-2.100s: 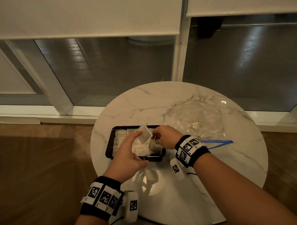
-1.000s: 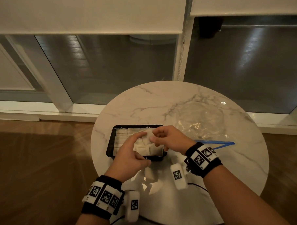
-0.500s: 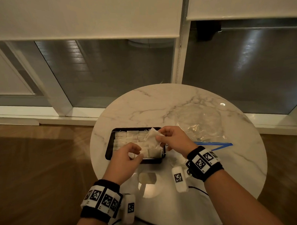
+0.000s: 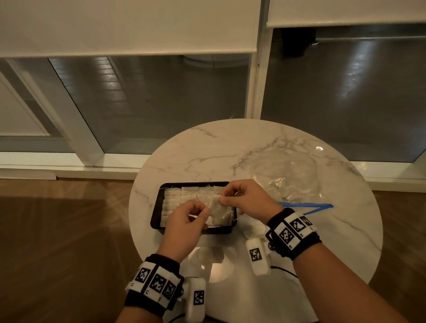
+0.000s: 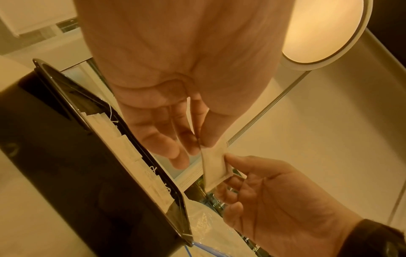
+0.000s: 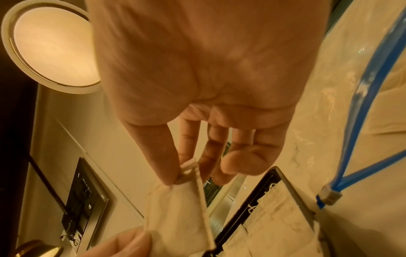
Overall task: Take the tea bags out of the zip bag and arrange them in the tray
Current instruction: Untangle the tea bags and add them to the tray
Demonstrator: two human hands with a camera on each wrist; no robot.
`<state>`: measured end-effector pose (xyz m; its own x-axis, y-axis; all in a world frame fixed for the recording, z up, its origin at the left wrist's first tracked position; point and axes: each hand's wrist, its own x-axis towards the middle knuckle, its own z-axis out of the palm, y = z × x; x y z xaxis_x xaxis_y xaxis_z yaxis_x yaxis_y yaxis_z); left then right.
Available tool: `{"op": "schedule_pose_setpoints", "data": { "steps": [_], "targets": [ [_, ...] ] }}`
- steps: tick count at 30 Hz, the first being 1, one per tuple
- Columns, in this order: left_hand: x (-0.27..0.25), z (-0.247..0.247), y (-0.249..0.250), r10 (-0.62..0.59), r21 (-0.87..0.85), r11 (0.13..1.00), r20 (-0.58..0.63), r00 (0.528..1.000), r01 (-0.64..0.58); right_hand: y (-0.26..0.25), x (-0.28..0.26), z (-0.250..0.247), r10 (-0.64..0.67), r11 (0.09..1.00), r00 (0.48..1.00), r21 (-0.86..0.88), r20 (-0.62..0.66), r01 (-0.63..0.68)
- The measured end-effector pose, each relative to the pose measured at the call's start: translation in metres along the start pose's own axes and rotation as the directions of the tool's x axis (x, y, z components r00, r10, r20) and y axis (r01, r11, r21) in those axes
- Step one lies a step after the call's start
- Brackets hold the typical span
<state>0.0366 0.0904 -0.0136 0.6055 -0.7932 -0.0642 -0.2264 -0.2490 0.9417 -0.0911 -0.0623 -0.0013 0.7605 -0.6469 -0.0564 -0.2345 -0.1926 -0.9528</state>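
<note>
A black tray (image 4: 154, 214) on the round marble table holds several white tea bags (image 4: 182, 199) laid in rows. Both hands hold one tea bag (image 4: 216, 205) just above the tray's right part. My left hand (image 4: 204, 211) pinches its left edge (image 5: 203, 146) between thumb and fingers. My right hand (image 4: 222, 197) pinches its upper right corner (image 6: 184, 175). The clear zip bag (image 4: 284, 176) with a blue seal (image 4: 306, 206) lies flat to the right of the tray and looks empty.
The marble table (image 4: 230, 146) stands close to a window with white frames (image 4: 255, 86). Wooden floor (image 4: 52, 241) surrounds it. The zip bag's blue seal (image 6: 369, 97) lies just right of the tray's rim (image 6: 283, 175).
Both hands kept handling one tea bag over the tray's right side. In the last half second my left hand rose from the tray's front and took the bag's left edge.
</note>
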Motion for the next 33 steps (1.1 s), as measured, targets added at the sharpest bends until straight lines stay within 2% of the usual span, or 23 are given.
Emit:
{"op": "schedule_pose_setpoints", "data": {
  "steps": [8, 13, 15, 17, 19, 23, 27, 33],
  "targets": [
    [0.009, 0.008, -0.002, 0.005, 0.016, 1.0, -0.008, 1.0, -0.005, -0.007, 0.005, 0.0, -0.04, 0.999, 0.999, 0.005, -0.006, 0.04],
    [0.015, 0.008, -0.013, 0.022, 0.177, 0.984, -0.025, 0.999, -0.017, 0.002, 0.015, -0.004, -0.01, 0.992, 0.999, -0.123, -0.046, 0.004],
    [0.015, 0.005, -0.019, 0.0, 0.358, 0.934, 0.04, 0.999, -0.014, 0.006, 0.019, -0.008, -0.003, 0.977, 0.996, -0.214, -0.086, -0.016],
    [0.015, 0.006, -0.026, -0.031, 0.563, 0.825, 0.129, 0.991, -0.048, 0.008, 0.022, -0.009, 0.016, 0.952, 0.997, -0.304, -0.081, -0.04],
    [0.016, 0.01, -0.032, -0.029, 0.639, 0.764, 0.178, 0.984, -0.093, 0.009, 0.023, -0.006, 0.048, 0.927, 0.998, -0.37, -0.034, -0.057],
    [0.019, 0.015, -0.038, -0.035, 0.661, 0.744, 0.187, 0.982, -0.1, 0.011, 0.027, 0.004, 0.063, 0.87, 0.998, -0.491, 0.018, -0.046],
    [0.02, 0.014, -0.042, -0.049, 0.638, 0.764, 0.2, 0.979, -0.092, 0.013, 0.031, 0.011, 0.097, 0.835, 0.995, -0.547, 0.034, -0.063],
    [0.022, 0.015, -0.046, -0.057, 0.624, 0.777, 0.196, 0.979, -0.08, 0.013, 0.037, 0.02, 0.114, 0.804, 0.993, -0.588, 0.001, -0.092]
  ]
}}
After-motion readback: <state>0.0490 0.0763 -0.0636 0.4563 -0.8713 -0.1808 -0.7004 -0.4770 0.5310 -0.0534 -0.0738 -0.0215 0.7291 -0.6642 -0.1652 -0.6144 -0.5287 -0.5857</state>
